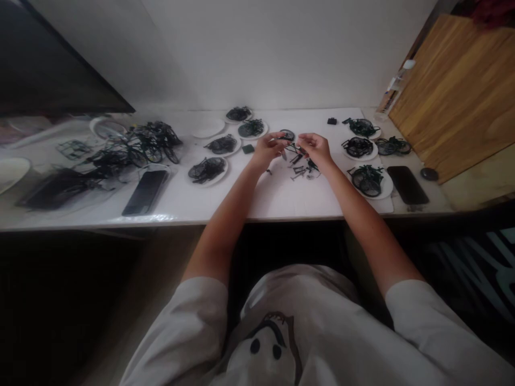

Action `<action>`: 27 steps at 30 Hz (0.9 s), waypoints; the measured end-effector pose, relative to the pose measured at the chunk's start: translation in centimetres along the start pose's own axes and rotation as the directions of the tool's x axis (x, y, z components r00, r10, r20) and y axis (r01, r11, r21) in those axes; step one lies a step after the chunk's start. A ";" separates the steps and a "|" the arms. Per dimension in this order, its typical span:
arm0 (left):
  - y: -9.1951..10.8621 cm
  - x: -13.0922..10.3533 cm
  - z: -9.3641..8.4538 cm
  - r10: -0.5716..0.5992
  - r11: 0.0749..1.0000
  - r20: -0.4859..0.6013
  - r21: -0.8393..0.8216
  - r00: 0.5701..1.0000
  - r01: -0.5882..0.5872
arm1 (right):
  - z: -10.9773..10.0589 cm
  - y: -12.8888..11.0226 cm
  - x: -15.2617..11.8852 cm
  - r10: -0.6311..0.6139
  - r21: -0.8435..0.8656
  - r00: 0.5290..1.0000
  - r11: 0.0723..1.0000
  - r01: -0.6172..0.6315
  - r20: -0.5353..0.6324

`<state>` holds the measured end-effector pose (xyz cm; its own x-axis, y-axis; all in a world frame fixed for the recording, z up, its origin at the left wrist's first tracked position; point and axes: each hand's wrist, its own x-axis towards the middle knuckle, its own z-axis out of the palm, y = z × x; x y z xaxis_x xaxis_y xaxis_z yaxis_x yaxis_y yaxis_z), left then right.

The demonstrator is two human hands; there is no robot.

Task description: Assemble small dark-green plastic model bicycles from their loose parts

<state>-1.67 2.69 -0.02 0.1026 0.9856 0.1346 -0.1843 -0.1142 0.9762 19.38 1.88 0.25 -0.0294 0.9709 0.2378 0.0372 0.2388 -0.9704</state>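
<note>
My left hand (269, 149) and my right hand (314, 147) are raised close together over the white board (273, 198). Both have fingers curled inward in a pinch, with thin dark pieces at the fingertips too small to make out. Just beyond and between them is a small dark spoked wheel (287, 135), like one from a miniature bicycle. Below the hands, loose dark bicycle parts (300, 170) lie scattered on the board. A small dark green block (248, 149) sits left of my left hand.
White plates of dark bicycle parts (207, 169) stand on the left, with others (366, 180) on the right. Miniature bicycles (155, 142) crowd the far left. Phones (145, 192) (407, 185) lie on both sides. A clear bottle (396, 88) leans by a wooden panel (458, 91).
</note>
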 end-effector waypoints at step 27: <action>0.7 0.1 0.0 -0.022 0.998 -0.048 -0.056 0.999 0.019 | -9.4 -0.3 1.5 -0.049 -0.881 0.999 0.472 0.018 -0.005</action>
<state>-1.76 2.69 0.68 0.0592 0.9927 0.1048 -0.2367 -0.0881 0.9676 28.72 3.48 1.34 -0.0259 0.9582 0.2851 0.8975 0.1479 -0.4155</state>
